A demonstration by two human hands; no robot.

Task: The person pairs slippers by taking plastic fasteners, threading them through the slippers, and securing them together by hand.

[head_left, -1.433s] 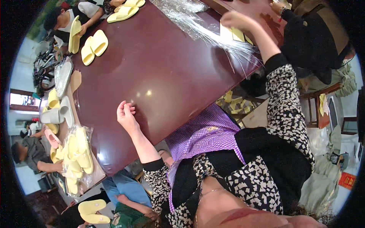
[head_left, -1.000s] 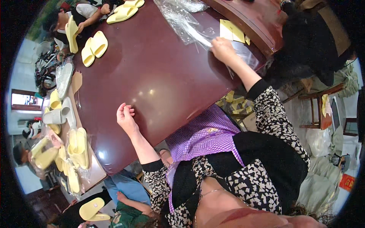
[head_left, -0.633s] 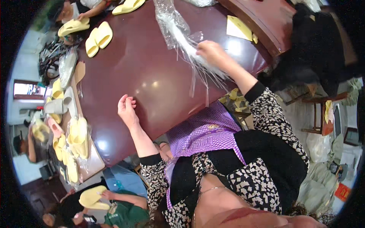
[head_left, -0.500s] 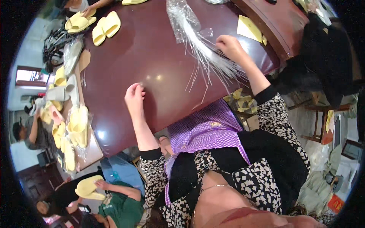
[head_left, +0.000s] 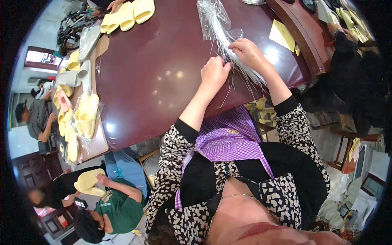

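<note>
A bundle of thin white strands (head_left: 222,38) fans out on the dark red table. Its far end lies inside a clear plastic bag (head_left: 207,20). My left hand (head_left: 214,74) is at the near left side of the bundle, fingers curled in and thumb pointing toward the strands. Whatever it pinches is too small to make out. Over the right side of the bundle, my right hand (head_left: 248,54) has its fingertips drawn together at the strands. Whether a single strand is between them is hidden.
Yellow slippers (head_left: 127,16) stand in a row at the far left of the table (head_left: 143,81). More slippers (head_left: 86,116) lie on a side surface at left. A yellow sheet (head_left: 281,36) lies at right. Co-workers are around, one holding a yellow slipper (head_left: 90,181).
My left hand has moved right and away from me to the strands, beside my right hand. More yellow slippers show in the far left row. The view has shifted slightly.
</note>
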